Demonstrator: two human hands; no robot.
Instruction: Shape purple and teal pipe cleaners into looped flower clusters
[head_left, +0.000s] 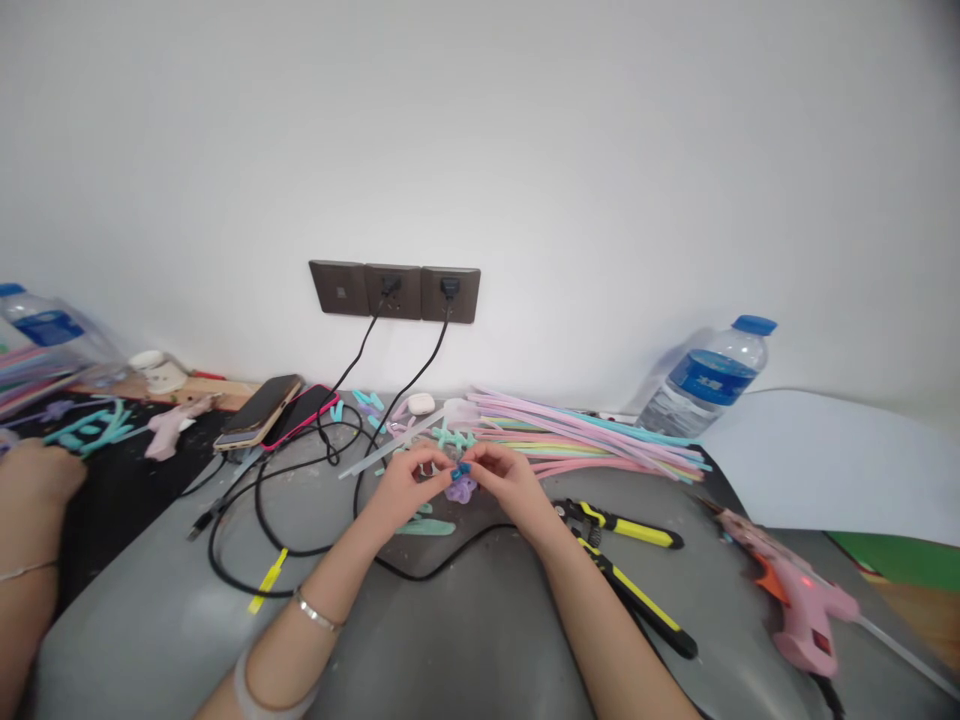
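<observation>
At the middle of the table my left hand (409, 487) and my right hand (511, 476) meet, fingertips pinched together. Between and just below them shows a small curled purple pipe cleaner piece (461, 490), which both hands grip. Bright blue shows at the thumb tips; whether it is nail colour or a small part, I cannot tell. Just behind the fingers lies a mint-green twisted pipe cleaner piece (454, 438). A flat pale-green piece (426, 527) rests under my left wrist. To the right of my right hand lie yellow-and-black pliers (630, 580), handles spread.
A bundle of pastel pipe cleaners (585, 430) lies along the wall, near a water bottle (709, 380). A pink glue gun (802, 600) is at right. Black cables (259, 500) loop at left, beside two phones (274, 410). Another person's hand (37, 490) is at far left.
</observation>
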